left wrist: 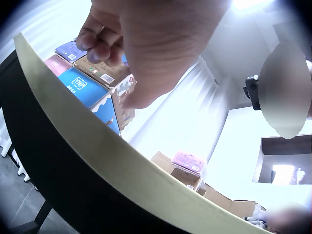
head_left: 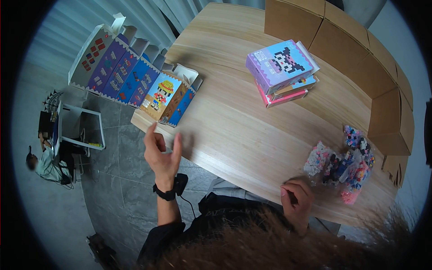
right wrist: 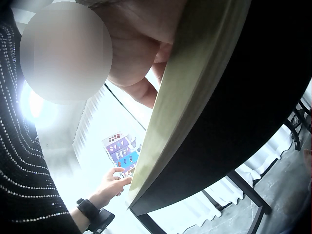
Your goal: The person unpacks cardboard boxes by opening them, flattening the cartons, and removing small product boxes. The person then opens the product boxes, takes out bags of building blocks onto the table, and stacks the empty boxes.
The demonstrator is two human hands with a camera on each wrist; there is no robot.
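Note:
My left hand (head_left: 162,155), thumb and index finger spread, is just in front of a row of toy brick boxes at the table's left edge. Nearest to it stands an orange box (head_left: 158,100) picturing a figure in a yellow hat; a blue box (head_left: 143,84) and a purple box (head_left: 108,63) follow behind, with top flaps raised. Nothing shows between the fingers. At the table's front edge rests my right hand (head_left: 297,202), its fingers loosely curled and holding nothing. Beside it lie several clear bags of small coloured bricks (head_left: 344,168).
A stack of boxes, a purple box (head_left: 281,65) on top and a pink box (head_left: 283,96) at the bottom, stands on the wooden table (head_left: 225,108). Brown cardboard (head_left: 351,49) lines the back right edge. Another person (head_left: 49,164) sits beyond the left side.

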